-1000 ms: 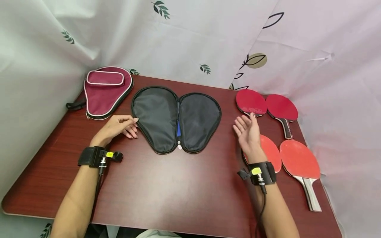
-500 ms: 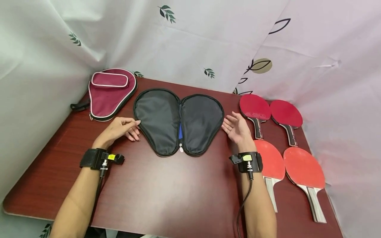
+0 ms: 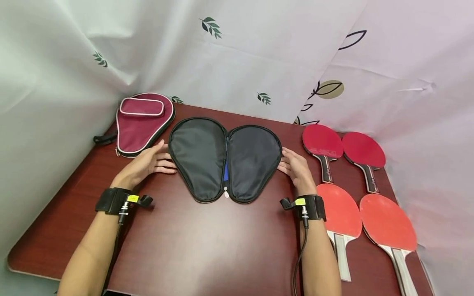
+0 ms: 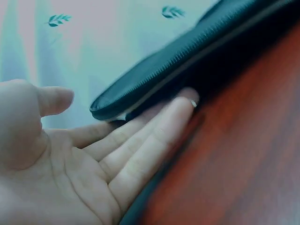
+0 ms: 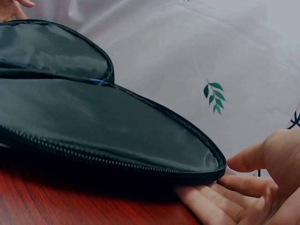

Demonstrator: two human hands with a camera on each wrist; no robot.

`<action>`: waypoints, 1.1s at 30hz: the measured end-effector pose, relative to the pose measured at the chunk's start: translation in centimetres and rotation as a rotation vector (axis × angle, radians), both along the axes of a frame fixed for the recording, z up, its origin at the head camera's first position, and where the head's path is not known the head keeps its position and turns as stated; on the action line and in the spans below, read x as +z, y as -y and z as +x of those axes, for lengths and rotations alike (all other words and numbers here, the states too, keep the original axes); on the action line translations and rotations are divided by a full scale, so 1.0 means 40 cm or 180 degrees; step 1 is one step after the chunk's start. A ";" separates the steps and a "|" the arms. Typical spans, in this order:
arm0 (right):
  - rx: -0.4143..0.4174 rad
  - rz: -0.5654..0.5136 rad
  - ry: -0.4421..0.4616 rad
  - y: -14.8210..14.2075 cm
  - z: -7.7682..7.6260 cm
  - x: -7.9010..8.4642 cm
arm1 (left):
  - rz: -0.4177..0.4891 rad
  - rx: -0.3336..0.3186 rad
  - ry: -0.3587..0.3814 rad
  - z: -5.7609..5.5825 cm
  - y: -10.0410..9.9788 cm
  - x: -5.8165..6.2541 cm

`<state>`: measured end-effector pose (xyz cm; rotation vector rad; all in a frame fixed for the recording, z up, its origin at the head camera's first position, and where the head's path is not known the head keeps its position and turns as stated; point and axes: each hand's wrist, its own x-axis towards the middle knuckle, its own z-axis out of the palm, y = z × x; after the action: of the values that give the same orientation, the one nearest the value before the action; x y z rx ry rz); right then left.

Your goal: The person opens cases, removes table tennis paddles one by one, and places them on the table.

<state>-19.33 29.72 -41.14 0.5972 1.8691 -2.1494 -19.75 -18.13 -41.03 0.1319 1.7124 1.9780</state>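
A black-lined table tennis bat case (image 3: pixel 196 160) lies unzipped and spread flat like two wings, a strip of blue and a zip pull (image 3: pixel 226 192) at its middle. My left hand (image 3: pixel 148 162) is at its left edge. In the left wrist view, straight fingers (image 4: pixel 145 150) reach under the raised zipped rim (image 4: pixel 164 68), the thumb held apart. At the opposite edge is my right hand (image 3: pixel 296 166). The right wrist view shows its fingers (image 5: pixel 211 204) slipped beneath the rim and the thumb (image 5: pixel 246 158) right at the edge.
A maroon bat case (image 3: pixel 138 123) with white piping lies at the back left. Two dark-handled red bats (image 3: pixel 323 142) and two pale-handled orange-red bats (image 3: pixel 340 209) lie along the right side. White leaf-print cloth (image 3: pixel 237 61) hangs behind the brown table (image 3: pixel 207 246).
My right hand has moved left from over the bats to the black-lined case's right edge. My left thumb has lifted off the left edge, and the fingers have gone under it.
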 end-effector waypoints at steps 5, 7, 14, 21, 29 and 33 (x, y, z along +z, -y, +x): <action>-0.0035 0.0116 -0.0120 0.032 -0.002 0.002 | 0.0446 -0.0100 -0.0078 -0.013 0.015 0.053; -0.0062 0.0129 -0.0140 0.043 -0.002 0.003 | 0.0322 -0.0120 -0.0298 -0.018 0.011 0.081; -0.0053 0.0167 -0.0158 0.064 -0.003 -0.003 | -0.0850 0.0154 -0.1417 -0.043 -0.056 0.141; -0.0113 0.0171 -0.0185 0.066 0.006 -0.010 | -0.1211 0.0340 -0.2119 -0.085 -0.166 0.127; -0.0153 0.0222 -0.0229 0.084 0.023 -0.028 | -0.0820 -0.0022 -0.2303 -0.117 -0.293 0.153; -0.0132 0.0205 -0.0259 0.102 0.025 -0.032 | -0.0900 -0.0249 -0.2452 -0.158 -0.341 0.150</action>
<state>-18.32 25.66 -42.41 0.5745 1.9918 -2.1776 -26.07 -4.47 -35.01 0.9413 2.3787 1.7021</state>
